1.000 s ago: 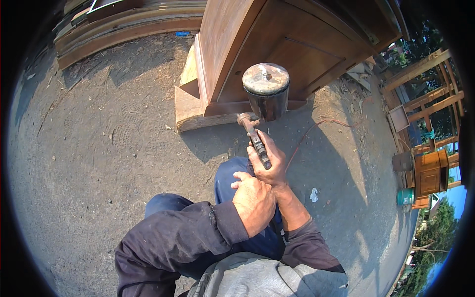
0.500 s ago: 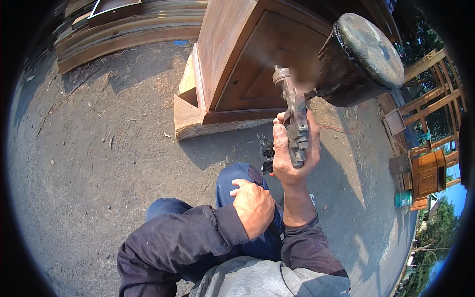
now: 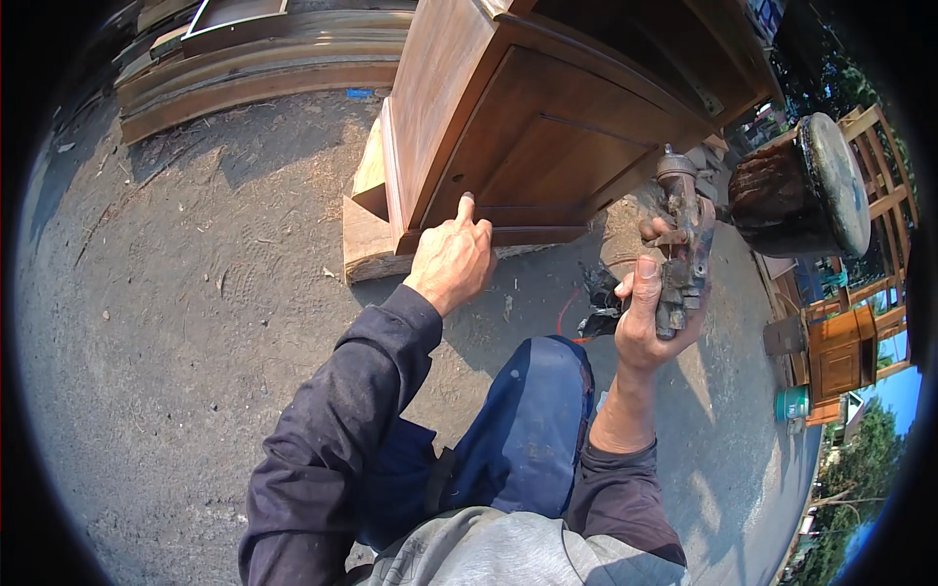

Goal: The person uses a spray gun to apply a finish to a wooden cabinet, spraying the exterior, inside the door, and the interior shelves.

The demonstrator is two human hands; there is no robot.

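- the index finger of the left hand (image 3: 451, 262) is stretched out, its tip set at the lower part of the panelled door (image 3: 576, 161); whether the wood is touched cannot be told. the other fingers are curled loosely, and nothing is seen to be held by them.
- in the frame from half a second earlier, this hand is seen held low over the lap; now it is extended forward to the wooden cabinet (image 3: 445, 88).
- by the right hand (image 3: 650, 327) the spray gun (image 3: 684, 230) is gripped, with the fingers closed around its body.
- the nozzle (image 3: 674, 164) is pointed forward, beyond the door's lower right corner; half a second earlier it is seen in front of the door itself.
- the gun's dark cup (image 3: 777, 190) is tilted sideways, its pale round end turned to the right, and it too is shifted farther right than before.
- black crumpled material (image 3: 598, 313) is seen just beside the right hand, with a thin red line near it.
- the cabinet is propped on a wooden block (image 3: 369, 230) and is left standing as before.
- farther off, stacked boards (image 3: 264, 83) are laid at upper left, and a green bucket (image 3: 792, 402) is placed at the right.
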